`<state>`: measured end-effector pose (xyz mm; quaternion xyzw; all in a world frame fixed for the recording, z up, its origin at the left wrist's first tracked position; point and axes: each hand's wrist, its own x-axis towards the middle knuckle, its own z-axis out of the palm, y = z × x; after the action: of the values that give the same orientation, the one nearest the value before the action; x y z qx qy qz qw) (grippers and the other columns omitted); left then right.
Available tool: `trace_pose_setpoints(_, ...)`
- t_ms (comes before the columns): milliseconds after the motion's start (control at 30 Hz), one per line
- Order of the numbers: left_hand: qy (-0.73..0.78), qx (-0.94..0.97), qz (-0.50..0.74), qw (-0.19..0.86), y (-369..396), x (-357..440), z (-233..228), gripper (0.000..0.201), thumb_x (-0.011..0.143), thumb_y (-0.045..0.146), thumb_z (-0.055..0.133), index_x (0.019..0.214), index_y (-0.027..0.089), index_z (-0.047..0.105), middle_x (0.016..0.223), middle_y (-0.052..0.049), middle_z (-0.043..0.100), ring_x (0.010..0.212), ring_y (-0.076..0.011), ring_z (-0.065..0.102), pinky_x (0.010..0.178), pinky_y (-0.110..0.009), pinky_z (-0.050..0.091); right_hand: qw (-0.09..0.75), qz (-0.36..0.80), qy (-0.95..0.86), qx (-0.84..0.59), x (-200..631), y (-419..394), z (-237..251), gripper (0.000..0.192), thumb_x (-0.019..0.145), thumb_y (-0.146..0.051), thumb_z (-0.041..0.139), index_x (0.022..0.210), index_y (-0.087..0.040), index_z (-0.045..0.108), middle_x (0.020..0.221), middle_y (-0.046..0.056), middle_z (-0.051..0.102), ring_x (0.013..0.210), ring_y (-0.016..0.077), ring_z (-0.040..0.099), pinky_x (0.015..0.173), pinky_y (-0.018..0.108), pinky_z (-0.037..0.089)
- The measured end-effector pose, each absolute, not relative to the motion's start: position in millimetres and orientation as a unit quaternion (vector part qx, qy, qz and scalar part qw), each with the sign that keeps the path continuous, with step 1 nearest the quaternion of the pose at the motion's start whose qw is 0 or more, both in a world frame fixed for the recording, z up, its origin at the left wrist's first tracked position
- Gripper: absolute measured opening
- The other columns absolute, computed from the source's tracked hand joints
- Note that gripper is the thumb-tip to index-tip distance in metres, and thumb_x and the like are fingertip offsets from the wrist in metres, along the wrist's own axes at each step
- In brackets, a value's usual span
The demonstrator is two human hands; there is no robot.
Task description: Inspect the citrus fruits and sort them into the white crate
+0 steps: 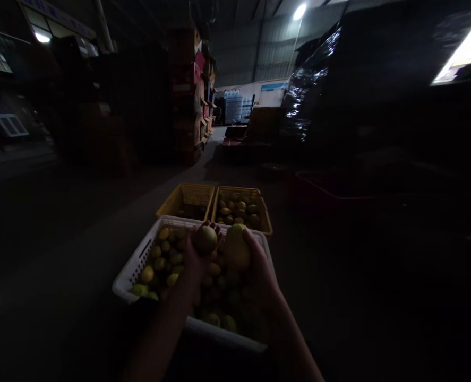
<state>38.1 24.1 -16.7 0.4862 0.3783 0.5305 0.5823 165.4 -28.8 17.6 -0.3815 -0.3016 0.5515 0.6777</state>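
Observation:
Over a white plastic crate (134,260), both my hands are raised, each with a fruit. My left hand (193,257) cups a round yellow-green fruit (205,240) from below, its fingertips showing behind it. A larger, pear-shaped yellow-green fruit (236,249) is in my right hand (257,259), the thumb side against its right edge. The two fruits are close together. Beneath them lie many similar fruits (159,263) in yellow and green tones. The light is too dim to tell the exact kind of fruit.
Behind the white crate stand two yellow crates. The left one (171,200) shows mostly its bare inner wall; the right one (266,218) holds several fruits. A red crate (326,192) is at the right. Stacked cartons (185,95) and a plastic-wrapped stack (305,85) rise farther back.

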Motion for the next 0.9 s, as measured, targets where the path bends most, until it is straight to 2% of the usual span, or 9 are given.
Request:
trace_pose_setpoints(133, 0.381, 0.389, 0.603, 0.582, 23, 34, 2, 0.071, 0.087, 0.060, 0.011, 0.121, 0.021, 0.058, 0.112, -0.011, 0.071, 0.112, -0.0252, 0.066, 0.088, -0.043, 0.058, 0.665, 0.506, -0.358, -0.417, 149, -19, 19, 0.048, 0.063, -0.056, 0.081, 0.091, -0.017, 0.074, 0.081, 0.002, 0.074, 0.077, 0.0198, 0.065, 0.068, 0.027, 0.052)
trace_pose_setpoints(300, 0.370, 0.469, 0.612, 0.519, 21, 26, 15, 0.079, 0.083, 0.064, 0.007, 0.126, 0.021, 0.058, 0.117, -0.009, 0.070, 0.108, -0.0237, 0.067, 0.085, -0.039, 0.056, 0.708, 0.464, -0.354, -0.398, 127, -16, 15, 0.047, 0.067, -0.061, 0.076, 0.087, -0.019, 0.073, 0.080, 0.001, 0.073, 0.075, 0.0195, 0.063, 0.067, 0.027, 0.051)
trace_pose_setpoints(467, 0.314, 0.406, 0.661, 0.547, 17, 22, 22, 0.067, 0.083, 0.055, 0.019, 0.115, 0.018, 0.065, 0.114, -0.011, 0.071, 0.115, -0.0271, 0.064, 0.092, -0.042, 0.053, 0.711, 0.471, -0.334, -0.401, 122, -20, 9, 0.042, 0.070, -0.059, 0.074, 0.082, -0.019, 0.070, 0.074, -0.001, 0.069, 0.067, 0.0160, 0.058, 0.061, 0.025, 0.048)
trace_pose_setpoints(667, 0.213, 0.309, 0.688, 0.620, 11, 26, 24, 0.045, 0.079, 0.046, 0.040, 0.090, 0.018, 0.072, 0.100, -0.008, 0.075, 0.109, -0.0272, 0.067, 0.101, -0.043, 0.047, 0.731, 0.441, -0.318, -0.411, 125, -19, 11, 0.046, 0.065, -0.062, 0.076, 0.082, -0.019, 0.070, 0.071, -0.002, 0.065, 0.068, 0.0152, 0.056, 0.060, 0.024, 0.046)
trace_pose_setpoints(767, 0.166, 0.288, 0.704, 0.628, 7, 26, 25, 0.041, 0.074, 0.046, 0.051, 0.086, 0.015, 0.075, 0.100, -0.010, 0.075, 0.107, -0.0287, 0.067, 0.102, -0.041, 0.046, 0.731, 0.434, -0.325, -0.415, 125, -20, 12, 0.048, 0.063, -0.063, 0.076, 0.082, -0.019, 0.071, 0.075, -0.001, 0.067, 0.070, 0.0160, 0.057, 0.062, 0.025, 0.047)
trace_pose_setpoints(900, 0.151, 0.253, 0.702, 0.649, 6, 26, 25, 0.035, 0.072, 0.042, 0.058, 0.082, 0.014, 0.075, 0.095, -0.011, 0.075, 0.102, -0.0285, 0.069, 0.099, -0.039, 0.048, 0.720, 0.455, -0.344, -0.394, 126, -21, 11, 0.042, 0.067, -0.060, 0.076, 0.080, -0.020, 0.070, 0.074, -0.002, 0.068, 0.069, 0.0154, 0.057, 0.062, 0.024, 0.048)
